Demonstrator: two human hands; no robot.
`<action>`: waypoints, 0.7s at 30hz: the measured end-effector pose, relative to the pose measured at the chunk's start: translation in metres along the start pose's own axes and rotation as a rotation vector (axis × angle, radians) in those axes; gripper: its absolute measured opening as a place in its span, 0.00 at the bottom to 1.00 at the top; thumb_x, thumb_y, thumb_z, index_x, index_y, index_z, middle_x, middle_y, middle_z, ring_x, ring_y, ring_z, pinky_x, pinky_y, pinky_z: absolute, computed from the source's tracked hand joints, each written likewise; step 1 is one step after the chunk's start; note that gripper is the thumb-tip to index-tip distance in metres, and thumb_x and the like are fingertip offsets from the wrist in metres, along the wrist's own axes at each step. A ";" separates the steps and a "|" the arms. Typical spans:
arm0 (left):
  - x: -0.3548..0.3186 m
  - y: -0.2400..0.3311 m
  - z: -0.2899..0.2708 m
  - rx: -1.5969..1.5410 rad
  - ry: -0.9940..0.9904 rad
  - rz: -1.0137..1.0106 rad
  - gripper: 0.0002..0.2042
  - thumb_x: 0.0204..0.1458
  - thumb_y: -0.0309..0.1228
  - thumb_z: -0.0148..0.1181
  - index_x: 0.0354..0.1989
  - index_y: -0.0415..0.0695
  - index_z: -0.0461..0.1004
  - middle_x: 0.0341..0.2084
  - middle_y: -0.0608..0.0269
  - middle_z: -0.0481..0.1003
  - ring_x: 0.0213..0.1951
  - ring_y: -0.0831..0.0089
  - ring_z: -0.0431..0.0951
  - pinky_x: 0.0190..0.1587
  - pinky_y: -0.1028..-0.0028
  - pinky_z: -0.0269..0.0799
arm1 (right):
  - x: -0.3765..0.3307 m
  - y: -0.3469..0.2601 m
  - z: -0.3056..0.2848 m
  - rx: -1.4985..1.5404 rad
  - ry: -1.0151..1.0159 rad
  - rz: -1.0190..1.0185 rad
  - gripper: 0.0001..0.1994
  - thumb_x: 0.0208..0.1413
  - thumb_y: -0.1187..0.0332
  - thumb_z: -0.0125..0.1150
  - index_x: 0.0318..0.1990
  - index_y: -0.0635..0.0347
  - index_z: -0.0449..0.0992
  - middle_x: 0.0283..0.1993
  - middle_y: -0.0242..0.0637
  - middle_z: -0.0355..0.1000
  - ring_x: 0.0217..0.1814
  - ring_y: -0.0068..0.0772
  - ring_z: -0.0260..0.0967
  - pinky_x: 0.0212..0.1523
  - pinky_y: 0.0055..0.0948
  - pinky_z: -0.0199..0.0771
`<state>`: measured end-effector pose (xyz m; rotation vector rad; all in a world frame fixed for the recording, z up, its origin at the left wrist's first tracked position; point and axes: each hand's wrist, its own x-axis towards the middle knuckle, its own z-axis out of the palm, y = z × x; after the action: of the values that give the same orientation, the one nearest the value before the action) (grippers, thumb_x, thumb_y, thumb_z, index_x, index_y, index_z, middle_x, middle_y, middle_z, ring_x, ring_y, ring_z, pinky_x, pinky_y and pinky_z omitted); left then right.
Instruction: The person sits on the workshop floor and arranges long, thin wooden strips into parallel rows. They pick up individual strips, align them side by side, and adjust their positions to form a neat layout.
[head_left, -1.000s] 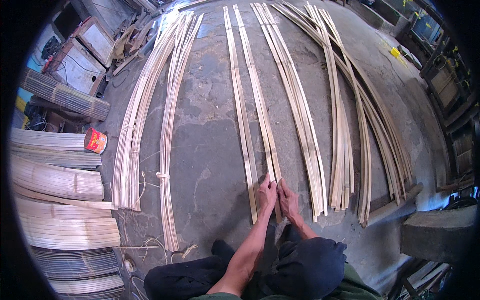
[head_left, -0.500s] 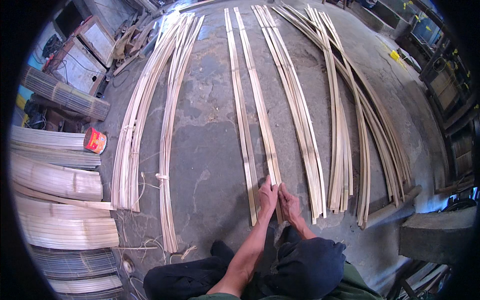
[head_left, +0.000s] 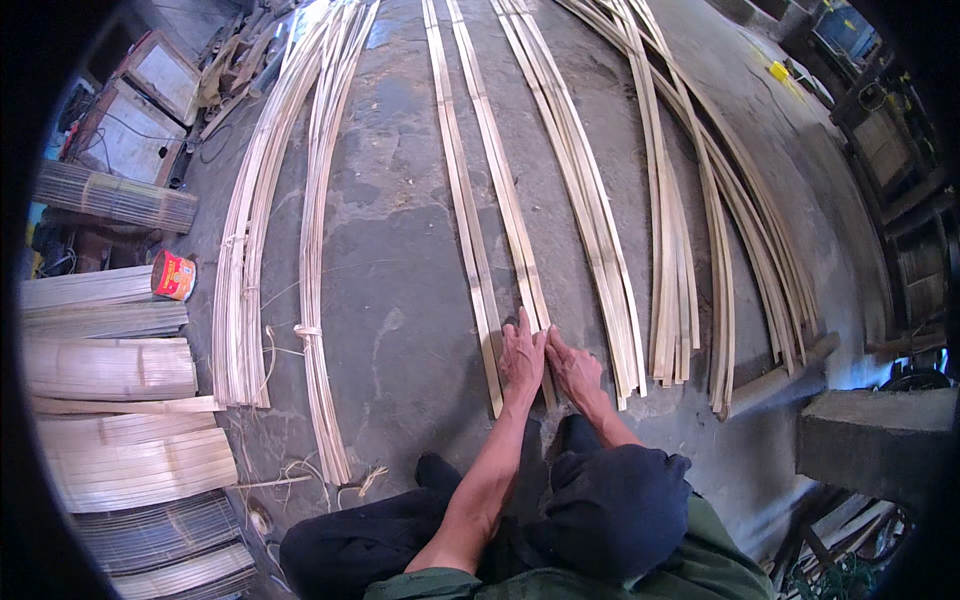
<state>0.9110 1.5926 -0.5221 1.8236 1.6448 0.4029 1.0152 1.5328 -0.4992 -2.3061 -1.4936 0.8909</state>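
Bamboo, pale and split into a long strip, lies under both my hands: left hand and right hand press flat, fingers open, on its near end. A red can sits far left. Bare concrete floor spreads between bundles.

Workshop floor of grey concrete, lit by daylight.
Flat woven mats are stacked at the left, a red tin is set beside them, and a concrete block is seen at the right.
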 end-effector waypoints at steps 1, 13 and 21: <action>0.001 -0.001 -0.001 0.026 -0.006 0.003 0.29 0.57 0.41 0.54 0.66 0.45 0.58 0.40 0.49 0.66 0.44 0.51 0.73 0.42 0.54 0.72 | 0.000 -0.002 -0.001 -0.006 -0.003 0.005 0.23 0.64 0.45 0.41 0.63 0.37 0.65 0.35 0.56 0.76 0.38 0.60 0.75 0.37 0.54 0.73; -0.002 0.004 -0.006 0.040 -0.011 0.031 0.31 0.54 0.36 0.59 0.66 0.43 0.58 0.44 0.47 0.65 0.46 0.49 0.72 0.46 0.54 0.70 | 0.015 0.090 -0.063 -0.074 0.564 -0.030 0.16 0.59 0.60 0.57 0.51 0.56 0.73 0.38 0.48 0.71 0.40 0.53 0.72 0.40 0.48 0.72; 0.005 0.001 0.001 0.159 0.158 0.195 0.34 0.52 0.37 0.61 0.67 0.42 0.56 0.59 0.48 0.60 0.61 0.51 0.62 0.62 0.55 0.57 | -0.002 0.073 -0.049 -0.001 0.396 -0.026 0.21 0.56 0.58 0.61 0.54 0.54 0.69 0.44 0.48 0.71 0.46 0.54 0.72 0.43 0.47 0.72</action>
<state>0.9130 1.5973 -0.5236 2.1280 1.6483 0.5256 1.0982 1.5048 -0.4981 -2.2863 -1.3450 0.3915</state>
